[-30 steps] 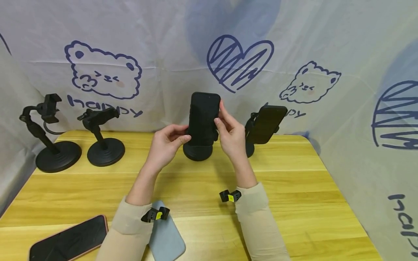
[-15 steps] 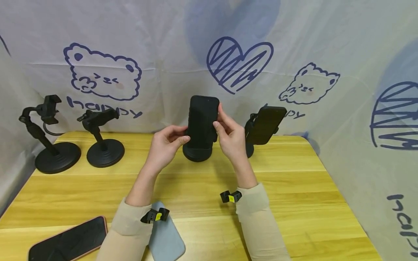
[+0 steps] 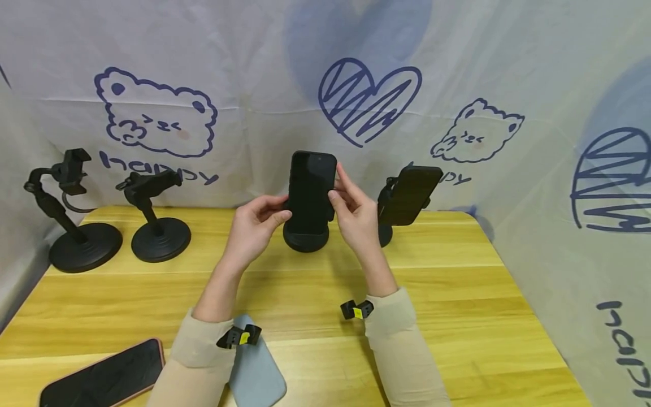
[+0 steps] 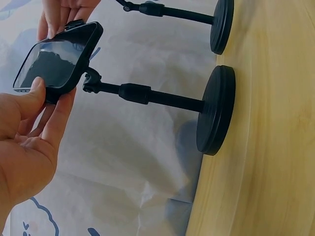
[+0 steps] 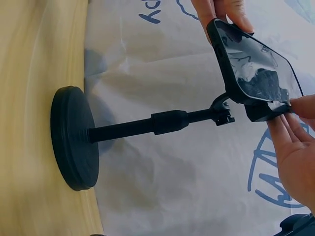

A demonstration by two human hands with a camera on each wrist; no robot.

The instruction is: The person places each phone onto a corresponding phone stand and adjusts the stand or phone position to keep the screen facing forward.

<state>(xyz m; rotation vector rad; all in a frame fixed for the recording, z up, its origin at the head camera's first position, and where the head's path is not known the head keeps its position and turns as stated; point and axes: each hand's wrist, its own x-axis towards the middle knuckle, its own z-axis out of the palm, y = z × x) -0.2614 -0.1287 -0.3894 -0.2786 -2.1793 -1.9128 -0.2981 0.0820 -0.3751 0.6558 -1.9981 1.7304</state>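
At the middle of the far edge of the yellow wood-grain table [image 3: 447, 316], we have two hands on one black rectangular phone [image 3: 311, 195] with a glossy dark screen, and here it stands lengthwise, facing us. It sits between the ends of a black spring-style clamp [image 5: 266, 112], which tops a black stand [image 5: 169, 122] with a slim pole and a round flat base. The left hand [image 3: 254, 229] pinches the phone's left edge, thumb on the front, fingers tucked behind; the right hand [image 3: 356, 215] pinches at the right edge, thumb on the near side by the clamp's end, fingers round the back. Just to the right, we spot a second black phone [image 3: 413, 195], tilted, carried in the head of another round-based black stand [image 3: 385, 234]. Over on the left, two more black stands, a taller one with a bent neck [image 3: 85, 247] and a shorter one [image 3: 161, 240], raise their clamp heads side by side. Down near us, a dark-screened phone with a pink rim [image 3: 107, 376] lies flat beside the beige left sleeve [image 3: 190, 362], and a pale blue-grey rounded slab [image 3: 259, 373] lies partly under the left forearm's black wrist device [image 3: 239, 336]. Behind it all, we see white cloth [image 3: 264, 73] with blue bear and heart drawings.
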